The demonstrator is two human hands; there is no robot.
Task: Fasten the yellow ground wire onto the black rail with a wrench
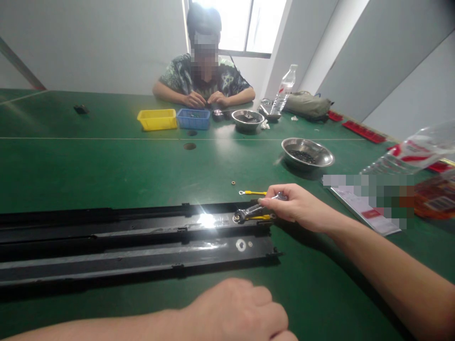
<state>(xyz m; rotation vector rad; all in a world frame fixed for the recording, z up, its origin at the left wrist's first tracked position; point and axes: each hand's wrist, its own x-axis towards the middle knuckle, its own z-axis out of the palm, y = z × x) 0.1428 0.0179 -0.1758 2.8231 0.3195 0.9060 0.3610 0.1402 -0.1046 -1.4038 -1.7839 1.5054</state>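
Note:
A long black metal rail (124,246) lies across the green table (106,170) in front of me. My right hand (296,206) is closed on the handle of a small metal wrench (250,211), whose head sits on a fastener near the rail's right end. A yellow wire with a ring terminal (253,192) lies just beyond the wrench, and another yellow wire end (261,217) shows under it. My left hand (236,310) rests as a loose fist on the table near the front edge, apart from the rail; what it holds, if anything, is hidden.
A steel bowl of dark small parts (307,154) stands at right, another steel bowl (248,119) farther back. Yellow (157,119) and blue (194,118) bins sit before a person (204,80) working opposite. Water bottles (283,91), red strips (362,131) and papers (362,208) line the right side.

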